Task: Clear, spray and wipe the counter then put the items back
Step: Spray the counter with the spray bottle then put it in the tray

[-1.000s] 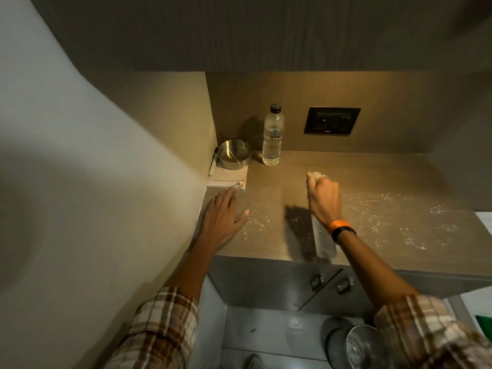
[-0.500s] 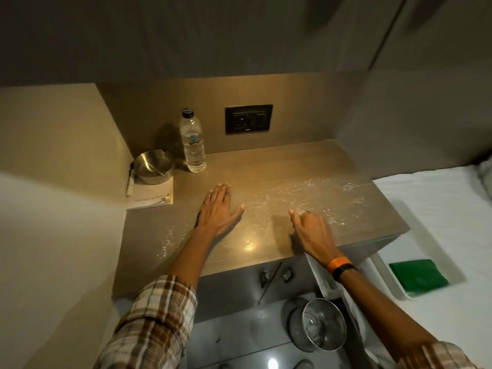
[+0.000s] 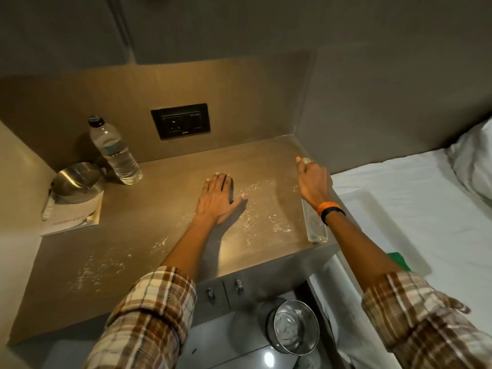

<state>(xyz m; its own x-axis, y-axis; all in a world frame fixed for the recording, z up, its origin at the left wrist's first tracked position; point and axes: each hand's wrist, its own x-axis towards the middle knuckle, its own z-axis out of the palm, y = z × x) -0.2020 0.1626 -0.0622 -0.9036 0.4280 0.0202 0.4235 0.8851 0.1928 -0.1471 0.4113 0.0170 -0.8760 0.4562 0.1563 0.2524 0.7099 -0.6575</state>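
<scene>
Spraying stage: the right hand (image 3: 312, 179) grips a clear spray bottle (image 3: 315, 226) over the droplet-speckled counter (image 3: 165, 198), the left hand (image 3: 218, 198) lies flat and spread, while water bottle (image 3: 114, 151), metal bowl (image 3: 77, 179) and booklet (image 3: 72, 219) remain uncleared; wiping pending.

Right of the bottle (image 3: 114, 150) the table (image 3: 170, 198) lies open; left of it, a bowl (image 3: 77, 179) blocks the corner.

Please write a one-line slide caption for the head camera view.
Left hand flat on the droplet-speckled counter; right hand holds a clear spray bottle.
</scene>
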